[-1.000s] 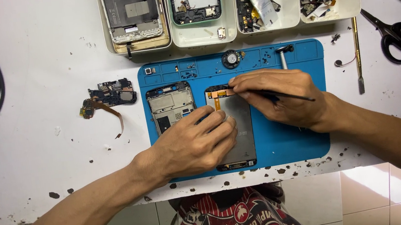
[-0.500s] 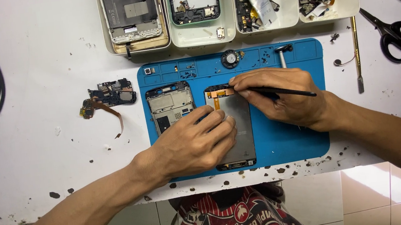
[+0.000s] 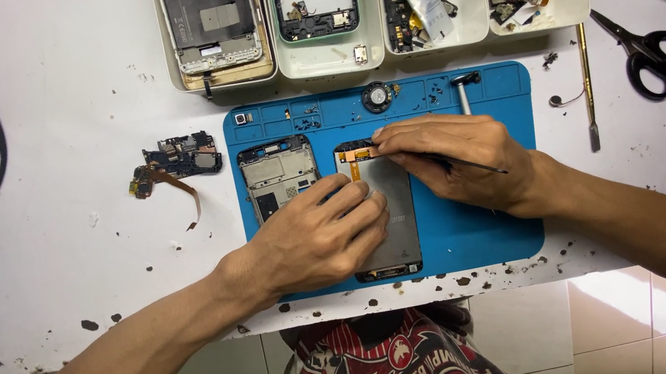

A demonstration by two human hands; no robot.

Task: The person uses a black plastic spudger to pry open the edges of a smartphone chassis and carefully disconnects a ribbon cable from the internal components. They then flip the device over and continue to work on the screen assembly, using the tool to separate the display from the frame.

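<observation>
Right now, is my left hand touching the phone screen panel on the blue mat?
Touching. The head view shows the left hand lying flat on the grey screen panel, fingers pressed over its left edge.

A blue mat (image 3: 488, 228) lies on the white, black-speckled table (image 3: 66, 267); the phone screen (image 3: 389, 206) is grey, the scissors (image 3: 652, 50) black, the trays (image 3: 335, 61) cream

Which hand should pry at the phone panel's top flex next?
Right hand, probably: it holds the thin black tool with fingertips at the orange flex. Left hand pins the phone panel.
</observation>
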